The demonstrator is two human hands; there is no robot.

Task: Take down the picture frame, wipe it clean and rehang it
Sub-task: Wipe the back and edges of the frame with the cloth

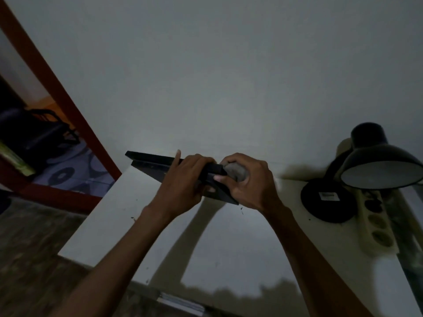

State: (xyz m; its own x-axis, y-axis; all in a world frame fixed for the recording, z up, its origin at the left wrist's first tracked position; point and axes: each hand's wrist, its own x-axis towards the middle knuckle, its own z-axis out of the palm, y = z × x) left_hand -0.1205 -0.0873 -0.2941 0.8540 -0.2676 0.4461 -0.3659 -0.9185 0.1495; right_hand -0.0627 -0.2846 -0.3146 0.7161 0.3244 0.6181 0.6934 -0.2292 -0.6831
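A pale wall (229, 76) fills the upper part of the head view. Below it a white surface (229, 243) extends from the wall toward the viewer, crossed by the shadows of two forearms. At far left a red-brown wooden frame member (68, 106) runs diagonally, with dark objects and a patterned floor beyond it, too dim to identify. A black desk lamp (366, 165) stands on the right of the surface, its round base (327, 200) resting on the top and its domed shade tilted to the right. Just right of the lamp base lies a pale power strip (377, 223) with several round sockets.

The black picture frame (155, 162) is held above the surface near the wall, off the wall and tilted so that it is seen nearly edge-on, its left end pointing up and left. The left hand (183, 179) grips the frame from below and behind, fingers curled over its upper edge, one finger raised straight. The right hand (247, 181) is closed around a grey cloth (235, 171), bunched in the fist and pressed against the right end of the frame. The two hands are close together, nearly touching at the frame's right end. Small dark specks lie scattered on the surface.
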